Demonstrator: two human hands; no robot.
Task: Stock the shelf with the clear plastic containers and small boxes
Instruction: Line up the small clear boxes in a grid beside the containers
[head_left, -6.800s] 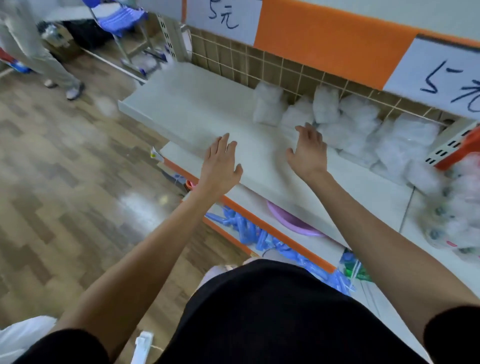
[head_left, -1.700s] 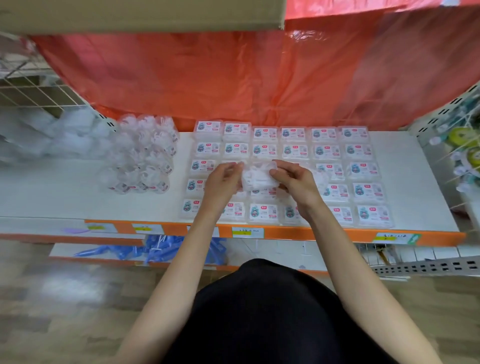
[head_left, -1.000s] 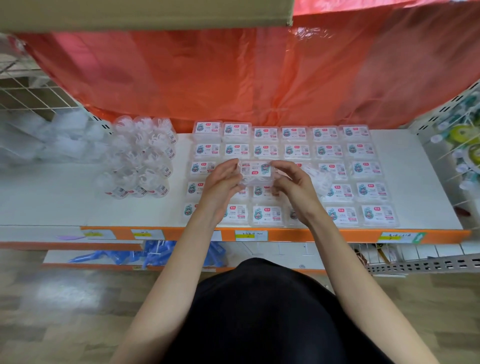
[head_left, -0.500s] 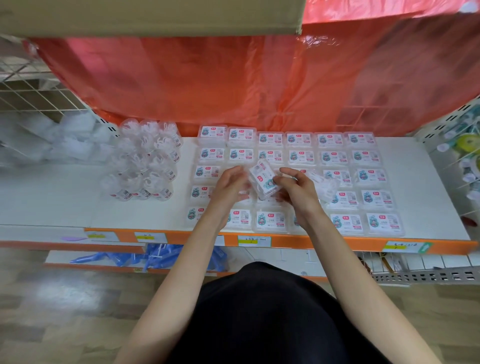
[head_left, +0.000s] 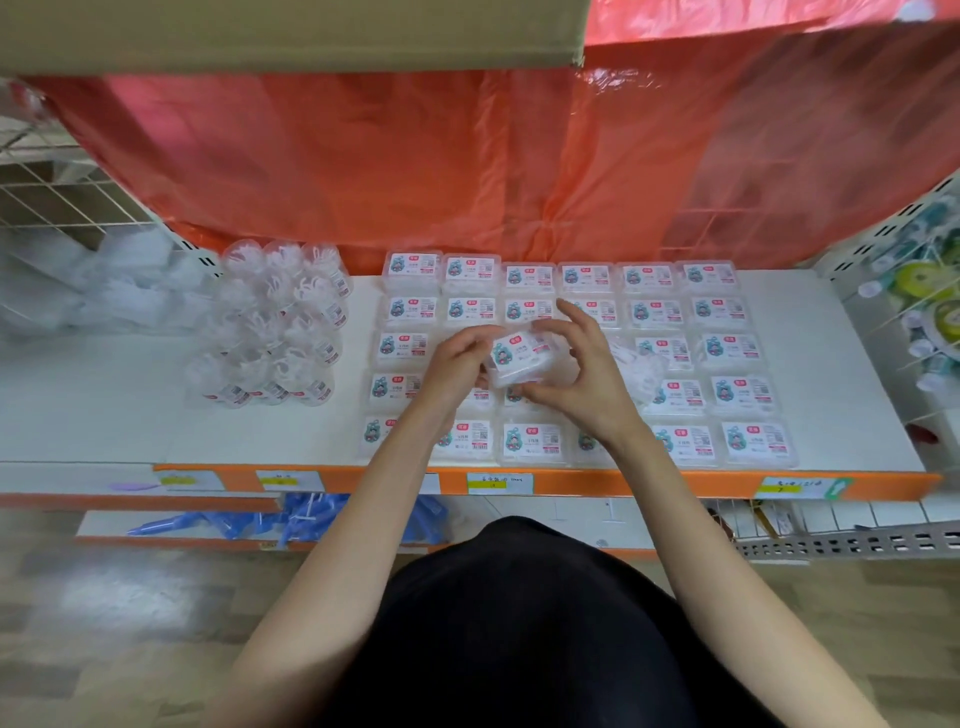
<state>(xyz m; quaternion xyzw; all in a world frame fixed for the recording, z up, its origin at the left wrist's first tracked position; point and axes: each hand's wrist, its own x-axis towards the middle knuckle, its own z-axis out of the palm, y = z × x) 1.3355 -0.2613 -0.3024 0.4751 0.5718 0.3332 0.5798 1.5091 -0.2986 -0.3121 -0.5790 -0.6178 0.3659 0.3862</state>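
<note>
Small box (head_left: 522, 358): pinched between left hand (head_left: 457, 366) and right hand (head_left: 582, 379), raised over mid-shelf (head_left: 831, 364) rows of boxes (head_left: 654, 312). Risk: tilted set-down could shunt neighbouring boxes out of line; slick plastic may slip

Big sheet of red plastic (head_left: 467, 171) hangs across the back of the shelf (head_left: 831, 364), and the edge of a brown cardboard box (head_left: 291, 31) pokes in overhead. Far left there's wire mesh (head_left: 62, 197) with a blurry heap of white bags (head_left: 78, 280) below it. Blue plastic bits (head_left: 291, 519) are piled on the lower shelf (head_left: 571, 519). Price tags (head_left: 498, 483) sit along the orange front strip (head_left: 623, 480), green-and-yellow round stuff (head_left: 919, 280) is over on the right, and it's a wood-look floor (head_left: 104, 649).
</note>
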